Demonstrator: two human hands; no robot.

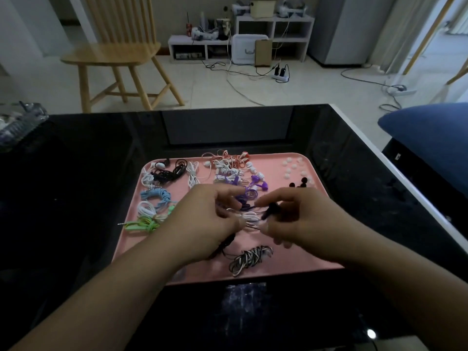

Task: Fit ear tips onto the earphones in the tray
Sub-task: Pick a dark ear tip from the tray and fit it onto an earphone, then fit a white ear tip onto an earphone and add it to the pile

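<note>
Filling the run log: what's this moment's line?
right hand: holds black earbud | left hand: pinching cable | tray: loose ear tips

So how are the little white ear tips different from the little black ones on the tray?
The white ear tips are many and spread over the far right corner of the pink tray; the black ear tips are only a few, bunched together. The white ones lie farther from the hands, the black ones nearer the right hand. Both are small, loose and not yet on any earphone.

Pale tiled floor (pixel 228 92), wooden chair (pixel 119 49), low white shelves (pixel 273 29), glossy black table (pixel 76 173)
</note>
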